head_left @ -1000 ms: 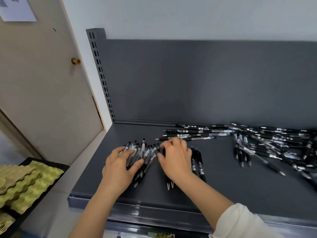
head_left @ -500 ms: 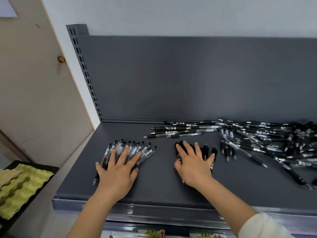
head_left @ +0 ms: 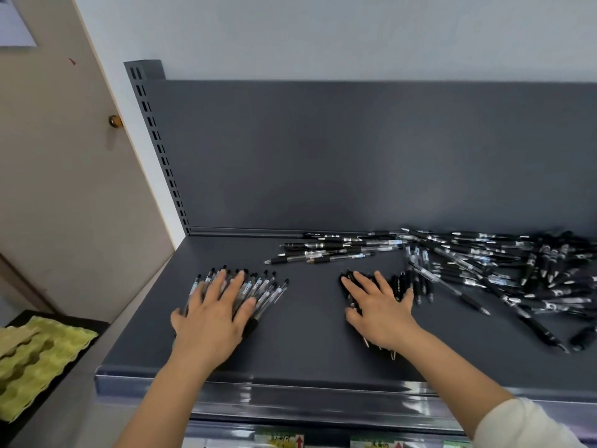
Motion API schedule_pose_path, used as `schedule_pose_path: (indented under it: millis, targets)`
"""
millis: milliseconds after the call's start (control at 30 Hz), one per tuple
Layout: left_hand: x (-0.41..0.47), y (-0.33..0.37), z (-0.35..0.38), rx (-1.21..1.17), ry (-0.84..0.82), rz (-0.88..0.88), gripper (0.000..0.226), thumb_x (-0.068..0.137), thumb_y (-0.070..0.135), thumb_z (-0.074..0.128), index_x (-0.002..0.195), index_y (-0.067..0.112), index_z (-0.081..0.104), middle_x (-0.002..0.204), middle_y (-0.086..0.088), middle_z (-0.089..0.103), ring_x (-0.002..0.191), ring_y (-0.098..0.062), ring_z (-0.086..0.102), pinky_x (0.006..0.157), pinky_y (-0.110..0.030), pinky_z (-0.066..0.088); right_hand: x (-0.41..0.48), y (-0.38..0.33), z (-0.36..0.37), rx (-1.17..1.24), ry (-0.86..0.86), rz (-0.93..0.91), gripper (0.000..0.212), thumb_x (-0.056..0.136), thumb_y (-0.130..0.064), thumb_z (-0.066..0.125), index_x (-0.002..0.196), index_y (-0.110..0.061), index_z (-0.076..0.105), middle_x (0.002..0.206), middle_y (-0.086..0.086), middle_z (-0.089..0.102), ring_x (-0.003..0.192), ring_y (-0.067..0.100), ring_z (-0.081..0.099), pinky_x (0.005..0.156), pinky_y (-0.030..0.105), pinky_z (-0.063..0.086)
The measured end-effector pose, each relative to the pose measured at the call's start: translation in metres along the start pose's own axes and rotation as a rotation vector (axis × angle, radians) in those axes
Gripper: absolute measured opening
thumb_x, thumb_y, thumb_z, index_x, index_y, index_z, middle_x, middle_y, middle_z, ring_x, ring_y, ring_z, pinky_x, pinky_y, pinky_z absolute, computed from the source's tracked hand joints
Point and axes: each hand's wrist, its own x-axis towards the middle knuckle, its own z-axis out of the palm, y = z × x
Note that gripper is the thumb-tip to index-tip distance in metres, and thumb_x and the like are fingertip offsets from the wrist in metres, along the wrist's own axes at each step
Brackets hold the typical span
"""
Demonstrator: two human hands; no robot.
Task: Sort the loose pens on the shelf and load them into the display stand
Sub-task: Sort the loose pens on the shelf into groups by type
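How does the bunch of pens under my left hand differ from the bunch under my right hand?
The left bunch has clear barrels; the right bunch is solid black. The left bunch is fanned wide; the right bunch looks smaller and tighter. Both lie on the shelf under a flat, spread hand: left hand, right hand.

On the grey shelf (head_left: 310, 337), the left hand (head_left: 211, 318) lies flat on a fanned row of clear pens (head_left: 261, 289) at 7 o'clock. The right hand (head_left: 379, 310) lies flat over black pens (head_left: 400, 284) at 5 o'clock. A loose pile (head_left: 500, 266) sprawls toward 3 o'clock.
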Motion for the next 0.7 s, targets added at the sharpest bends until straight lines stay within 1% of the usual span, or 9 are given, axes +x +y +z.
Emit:
schedule_pose_path:
  millis: [67,133,200,333,400,500,600,700]
  targets:
    - [0.006,-0.005,-0.001,-0.005,-0.036,-0.059,0.067,0.088,0.07,0.019,0.147,0.045,0.002,0.159,0.012,-0.002,0.146,-0.022,-0.002,0.111,-0.059,0.016,-0.001,0.001,-0.001,-0.005,-0.012,-0.011,0.058,0.097,-0.044,0.03,0.148,-0.042,0.004,0.157,-0.016,-0.006,0.145,0.019,-0.015,0.108,0.066,-0.006]
    - [0.01,-0.009,-0.001,-0.006,-0.112,-0.115,0.078,0.082,0.077,0.019,0.148,0.041,-0.001,0.159,0.007,-0.007,0.146,-0.026,-0.006,0.111,-0.061,0.015,-0.002,0.004,-0.001,-0.01,-0.017,-0.022,0.058,0.096,-0.046,0.03,0.148,-0.044,0.003,0.157,-0.017,-0.006,0.145,0.018,-0.015,0.108,0.066,-0.006]
    - [0.012,-0.009,0.001,0.017,-0.152,-0.137,0.085,0.078,0.081,0.019,0.149,0.039,-0.002,0.159,0.004,-0.007,0.146,-0.028,-0.007,0.111,-0.06,0.015,-0.003,0.008,0.0,-0.011,-0.009,-0.036,0.059,0.096,-0.048,0.031,0.147,-0.045,0.003,0.157,-0.017,-0.006,0.145,0.018,-0.016,0.108,0.065,-0.006]
    - [0.01,-0.007,0.003,0.041,-0.134,-0.103,0.084,0.079,0.081,0.021,0.149,0.038,0.005,0.16,0.001,-0.004,0.146,-0.026,0.001,0.113,-0.055,0.013,-0.007,0.01,0.002,-0.021,0.011,-0.085,0.059,0.096,-0.048,0.033,0.147,-0.044,0.004,0.157,-0.017,-0.006,0.145,0.017,-0.015,0.109,0.065,-0.004]
    - [0.009,-0.007,0.004,0.033,-0.125,-0.082,0.083,0.079,0.081,0.022,0.149,0.038,0.008,0.16,0.002,-0.004,0.146,-0.025,0.001,0.114,-0.054,0.012,-0.009,0.009,0.003,-0.032,0.019,-0.115,0.059,0.096,-0.048,0.033,0.148,-0.043,0.005,0.157,-0.017,-0.006,0.145,0.016,-0.014,0.11,0.063,-0.004]
    - [0.009,-0.01,0.005,0.028,-0.119,-0.055,0.085,0.078,0.081,0.025,0.149,0.038,0.009,0.16,0.003,-0.004,0.146,-0.023,-0.001,0.114,-0.053,0.013,-0.011,0.007,0.002,-0.046,0.018,-0.127,0.059,0.097,-0.049,0.032,0.148,-0.043,0.003,0.157,-0.017,-0.007,0.145,0.015,-0.015,0.111,0.062,-0.005]
    - [0.01,-0.015,0.003,-0.006,-0.1,-0.046,0.089,0.073,0.084,0.025,0.149,0.04,0.008,0.159,0.009,-0.005,0.146,-0.021,-0.005,0.114,-0.055,0.014,-0.01,0.008,0.0,-0.042,-0.015,-0.121,0.063,0.095,-0.055,0.032,0.148,-0.044,0.001,0.157,-0.016,-0.009,0.144,0.018,-0.018,0.11,0.064,-0.007]
    - [0.012,-0.018,0.0,-0.055,-0.048,-0.052,0.092,0.067,0.086,0.02,0.147,0.041,0.015,0.159,0.012,0.001,0.146,-0.019,0.0,0.112,-0.058,0.016,-0.011,0.009,-0.003,-0.029,-0.002,-0.108,0.072,0.089,-0.063,0.036,0.148,-0.043,-0.001,0.157,-0.016,-0.011,0.144,0.021,-0.019,0.109,0.064,-0.009]
